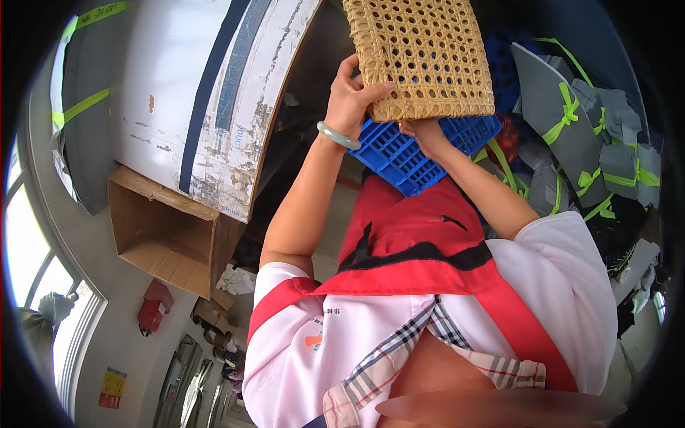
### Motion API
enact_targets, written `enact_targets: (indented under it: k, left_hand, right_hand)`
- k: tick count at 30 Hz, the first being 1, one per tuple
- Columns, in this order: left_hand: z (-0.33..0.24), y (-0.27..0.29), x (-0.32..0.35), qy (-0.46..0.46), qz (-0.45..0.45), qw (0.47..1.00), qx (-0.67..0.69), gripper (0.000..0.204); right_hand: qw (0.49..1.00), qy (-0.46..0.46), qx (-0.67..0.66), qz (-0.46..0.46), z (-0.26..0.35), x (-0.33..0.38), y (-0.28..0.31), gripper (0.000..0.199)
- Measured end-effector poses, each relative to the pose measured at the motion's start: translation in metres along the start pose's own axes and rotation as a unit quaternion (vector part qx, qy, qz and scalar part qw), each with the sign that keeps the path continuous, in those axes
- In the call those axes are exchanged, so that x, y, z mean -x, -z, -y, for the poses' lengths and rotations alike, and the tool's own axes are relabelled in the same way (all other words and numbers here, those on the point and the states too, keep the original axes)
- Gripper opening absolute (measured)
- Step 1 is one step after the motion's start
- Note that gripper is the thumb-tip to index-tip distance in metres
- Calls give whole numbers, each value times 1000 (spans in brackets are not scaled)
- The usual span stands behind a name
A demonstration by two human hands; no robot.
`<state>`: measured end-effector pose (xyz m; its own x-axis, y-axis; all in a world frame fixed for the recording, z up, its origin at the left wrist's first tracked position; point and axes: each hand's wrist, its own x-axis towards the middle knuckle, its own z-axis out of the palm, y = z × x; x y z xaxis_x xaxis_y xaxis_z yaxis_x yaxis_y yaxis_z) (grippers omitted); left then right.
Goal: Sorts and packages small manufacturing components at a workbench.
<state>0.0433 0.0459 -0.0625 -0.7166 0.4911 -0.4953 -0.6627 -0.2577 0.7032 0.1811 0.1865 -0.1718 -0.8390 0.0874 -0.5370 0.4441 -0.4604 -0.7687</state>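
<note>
Rattan panel (pixel 430 60): left hand (pixel 349 101) clasping; right hand (pixel 427 137) below.

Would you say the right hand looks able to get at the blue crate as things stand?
Probably yes: the right hand appears just in front of the blue crate, with nothing visible between them. It is at the lower edge of the woven cane piece, though, so it may need to leave that first.

Blue lettering (pixel 235 212) marks the white panel (pixel 160 93) above the open cardboard box (pixel 225 246); dark characters mark a green strap (pixel 102 13) above-left of it; small print, the shirt (pixel 285 364) right of it; below-left, an illegible yellow-red sign (pixel 112 387).
</note>
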Motion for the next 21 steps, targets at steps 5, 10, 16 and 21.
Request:
enact_targets:
  k: [5, 10, 16, 21]
  left_hand:
    - [21, 29, -8, 46, 20, 999, -9, 60]
    - [76, 74, -14, 221, 21, 956, 192, 39]
    - [205, 102, -36, 369, -100, 880, 283, 38]
    - [273, 103, -62, 416, -166, 872, 199, 35]
  right_hand:
    - [970, -36, -192, -147, 16, 44, 8, 13]
    - [955, -22, -220, -198, 32, 100, 3, 22]
    - [976, -9, -128, -173, 41, 137, -10, 27]
    - [985, -13, -92, -144, 34, 150, 4, 31]
